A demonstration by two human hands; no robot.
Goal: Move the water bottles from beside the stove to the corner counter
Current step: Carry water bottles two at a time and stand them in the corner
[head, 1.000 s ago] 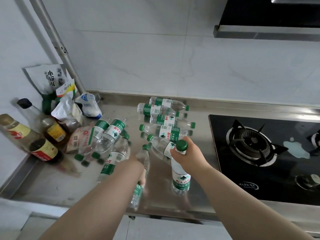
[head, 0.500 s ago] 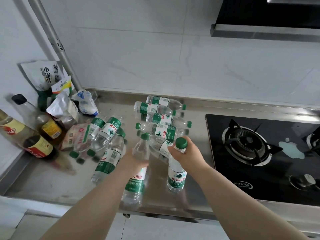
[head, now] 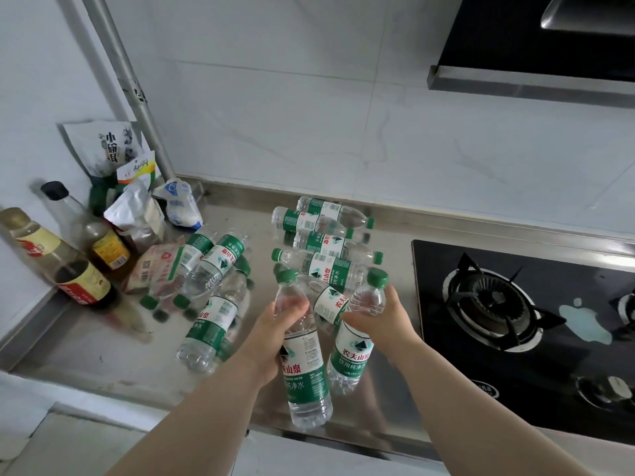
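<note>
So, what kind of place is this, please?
Most likely a home kitchen. A black gas stove is set into a steel counter, a range hood hangs above it, and sauce bottles stand in the tiled corner.

Corner's pretty cluttered: two sauce bottles (head: pixel 74 269) are leaning against the left wall, with a bunch of snack bags (head: pixel 135 214) piling up behind them. A metal pipe (head: pixel 137 97) is running up the wall, range hood (head: pixel 536 46) hanging top right.
</note>
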